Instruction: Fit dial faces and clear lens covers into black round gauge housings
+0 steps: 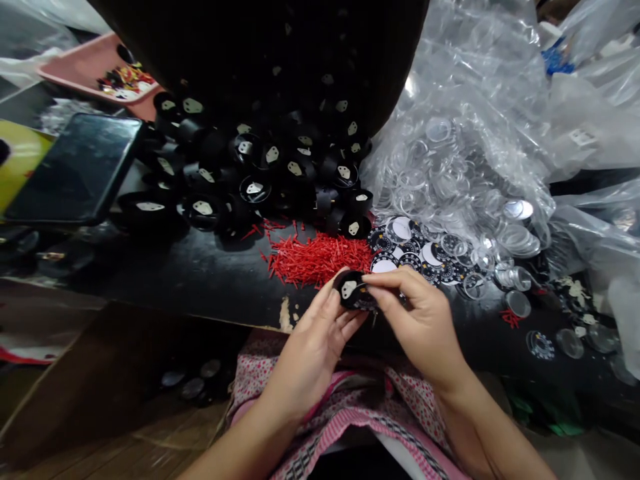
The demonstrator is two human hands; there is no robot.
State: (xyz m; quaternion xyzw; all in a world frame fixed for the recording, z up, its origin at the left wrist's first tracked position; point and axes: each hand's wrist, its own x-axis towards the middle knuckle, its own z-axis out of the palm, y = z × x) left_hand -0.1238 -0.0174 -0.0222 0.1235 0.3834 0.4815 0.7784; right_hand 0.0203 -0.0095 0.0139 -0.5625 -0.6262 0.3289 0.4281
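In my left hand (320, 323) is a round black plastic housing (343, 301), tilted so its inside faces up. A small white plate (349, 288) shows within it. The thumb and fingers of this hand wrap around the rim. My right hand (415, 313) pinches at the right side of the housing, on what looks like a thin dark printed dial disc (364, 297); the fingertips partly hide it. Just beyond my hands lies a heap of small red pointers (320, 259). Printed black dial discs (410, 261) lie beside it, mixed with clear round covers (473, 285).
Many black housings (203, 208) are piled at the back under a large dark container (270, 47). A clear plastic bag (475, 87) spills more covers at right. A phone (75, 170) leans at left, near a pink tray (90, 63). The table's front edge (200, 313) is close.
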